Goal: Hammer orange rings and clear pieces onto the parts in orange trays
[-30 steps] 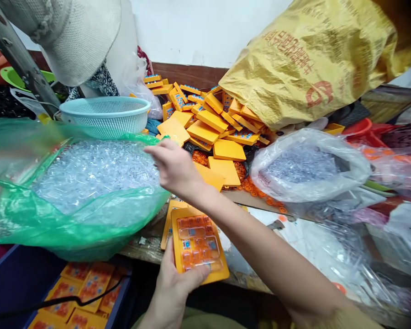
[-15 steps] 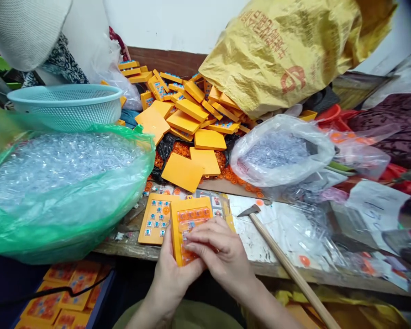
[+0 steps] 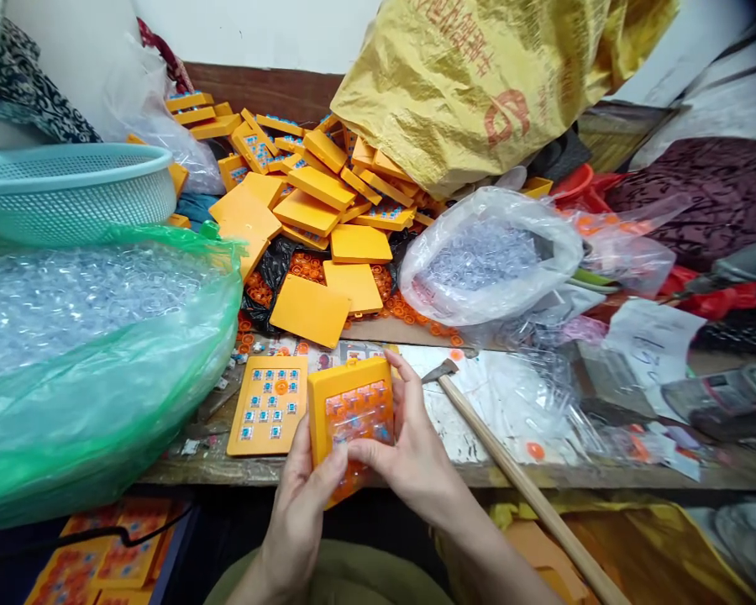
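My left hand (image 3: 303, 487) grips the left and lower edge of an orange plastic panel (image 3: 356, 412), its thumb lying on the front. My right hand (image 3: 419, 449) is wrapped around the panel's right edge, thumb on its face and fingers at the upper right side. Rows of clear and orange round pieces fill the panel's front; the thumbs hide its lower part. It is held tilted above the front of the bench. Just left of it a second panel (image 3: 266, 437) lies flat, bearing small blue-and-white parts and one orange round piece.
A green bag (image 3: 132, 370) of clear pieces bulges at left, before a blue basket (image 3: 81, 202). Orange panels (image 3: 315, 186) are heaped behind. A white bag (image 3: 412, 277) of clear pieces and a wooden-handled hammer (image 3: 504, 462) are at right. Filled panels (image 3: 123, 546) lie below left.
My right hand has moved from the panel's face to its right edge. The panel now tilts more upright, and my left thumb has come onto its front. The view has shifted right.
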`<state>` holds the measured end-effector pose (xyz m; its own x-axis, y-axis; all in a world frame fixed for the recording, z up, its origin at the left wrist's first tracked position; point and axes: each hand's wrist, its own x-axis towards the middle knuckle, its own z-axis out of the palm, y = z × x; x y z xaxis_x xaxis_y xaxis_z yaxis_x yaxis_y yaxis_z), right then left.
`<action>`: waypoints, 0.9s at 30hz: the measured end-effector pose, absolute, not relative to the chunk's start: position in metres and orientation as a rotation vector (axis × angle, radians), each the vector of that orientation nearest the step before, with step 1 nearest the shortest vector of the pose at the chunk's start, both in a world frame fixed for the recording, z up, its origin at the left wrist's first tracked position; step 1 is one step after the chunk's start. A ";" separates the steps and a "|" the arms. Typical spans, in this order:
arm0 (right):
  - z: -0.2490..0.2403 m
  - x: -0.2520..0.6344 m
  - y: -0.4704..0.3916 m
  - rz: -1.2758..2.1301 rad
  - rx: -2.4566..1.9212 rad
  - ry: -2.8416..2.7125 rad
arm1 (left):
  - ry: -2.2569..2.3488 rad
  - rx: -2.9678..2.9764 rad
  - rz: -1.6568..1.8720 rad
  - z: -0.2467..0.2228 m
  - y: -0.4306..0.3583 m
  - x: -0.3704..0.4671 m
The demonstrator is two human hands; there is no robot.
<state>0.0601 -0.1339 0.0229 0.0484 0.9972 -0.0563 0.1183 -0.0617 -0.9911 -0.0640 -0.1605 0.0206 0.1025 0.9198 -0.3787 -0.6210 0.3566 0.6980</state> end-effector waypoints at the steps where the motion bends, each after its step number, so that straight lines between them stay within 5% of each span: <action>1: 0.022 0.059 -0.134 1.203 -1.347 -1.236 | 0.936 0.402 1.196 0.017 -0.161 -0.063; 19: -0.021 -0.021 -0.133 1.524 -1.230 -0.702 | 1.158 0.485 1.385 0.011 -0.137 -0.159; 27: -0.018 0.018 -0.162 1.230 -1.427 -0.682 | 0.968 0.308 1.275 0.004 -0.137 -0.107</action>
